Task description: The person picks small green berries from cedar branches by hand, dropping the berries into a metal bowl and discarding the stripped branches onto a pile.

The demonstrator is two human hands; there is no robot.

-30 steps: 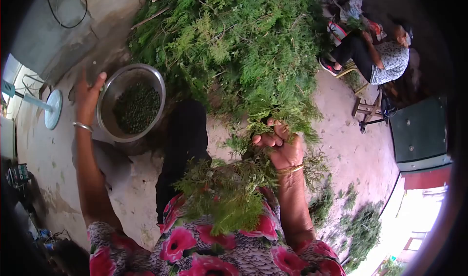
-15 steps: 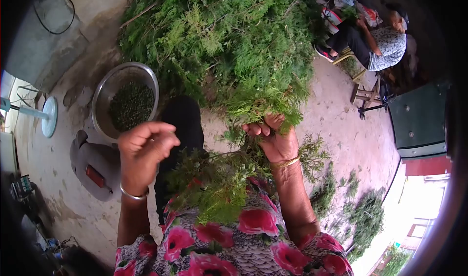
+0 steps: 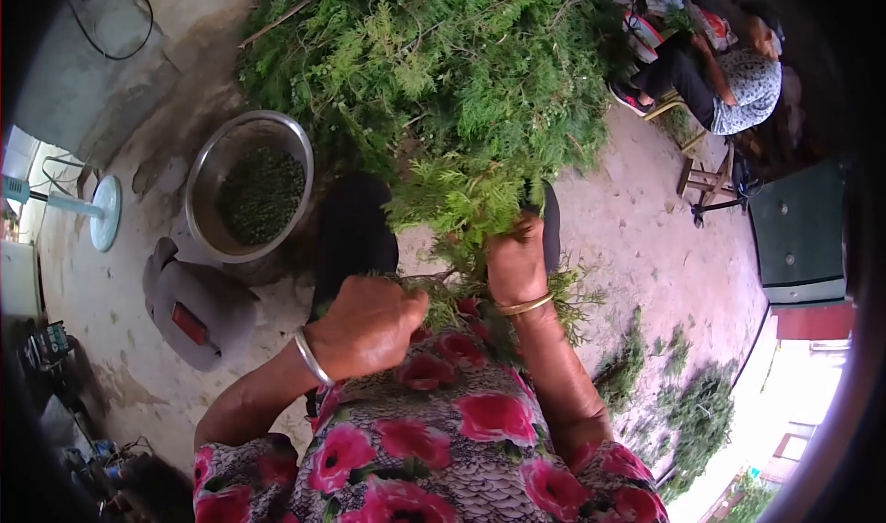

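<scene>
My right hand is closed round a leafy evergreen branch, whose bright green sprays stick out past the fingers. Low over my lap, my left hand is curled into a fist beside more sprays of the same greenery. Its fingertips face away, so what they grip is hidden. A wide metal bowl stands on the floor to the left, with small green berry-like pieces in its bottom.
A large heap of cut evergreen branches lies ahead. Loose sprigs are scattered at right. Beside the bowl is a grey seat-like object with a red item on it. Another person sits at the far right, near a wooden stool.
My left hand has moved right and down, from beside the bowl to the greenery over my lap. My right hand has turned and shifted slightly left and down with the branch.
</scene>
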